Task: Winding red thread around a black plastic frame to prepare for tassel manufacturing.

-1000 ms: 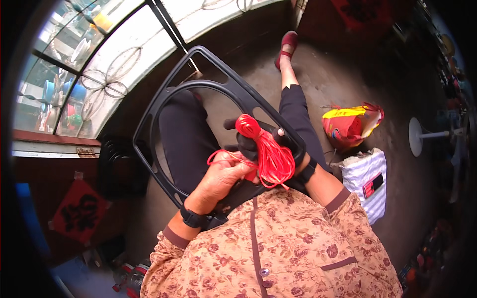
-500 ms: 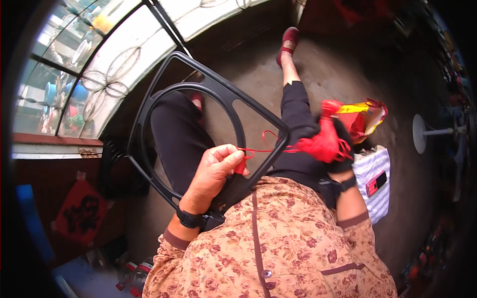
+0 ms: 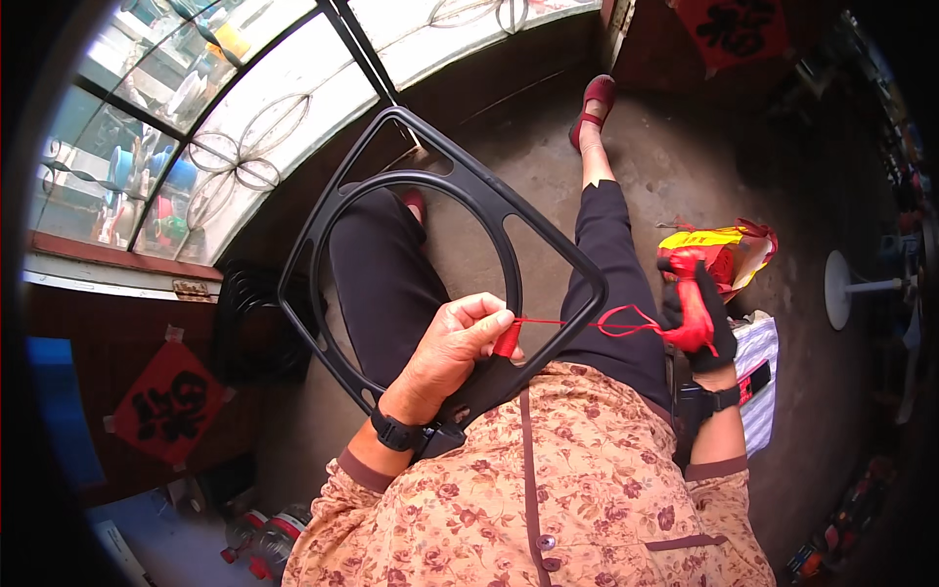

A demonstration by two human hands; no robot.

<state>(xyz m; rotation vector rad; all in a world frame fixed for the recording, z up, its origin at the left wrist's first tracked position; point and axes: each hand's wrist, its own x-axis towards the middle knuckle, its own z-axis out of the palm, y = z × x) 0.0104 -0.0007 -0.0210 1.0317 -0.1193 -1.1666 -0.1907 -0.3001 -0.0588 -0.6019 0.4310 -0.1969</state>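
Note:
A black square frame point(image 3: 553, 235) with a round inner ring rests across my lap, tilted. My bare left hand point(image 3: 455, 342) is closed, pinching the inner ring where a band of red cord point(image 3: 508, 339) covers it. From that band a single red strand runs taut to the right, passing the frame's right corner. My right hand point(image 3: 712, 328), in a black glove, is closed around a bundle of red cord point(image 3: 695, 311), with a loose loop point(image 3: 626, 321) trailing from it. The fingertips of the glove are partly hidden by the cord.
Beyond my right hand lies a yellow and red plastic bag point(image 3: 753, 256), next to a striped white bag point(image 3: 763, 391) with a phone-like object. A white round stand point(image 3: 837, 290) is farther right. A glass-paned door point(image 3: 235, 147) stands at left; plastic bottles point(image 3: 279, 538) lie lower left.
My right hand has moved to the right and slightly down with the cord bundle, which was blurred before. A larger cord loop hangs beside it. My left hand keeps its grip on the ring.

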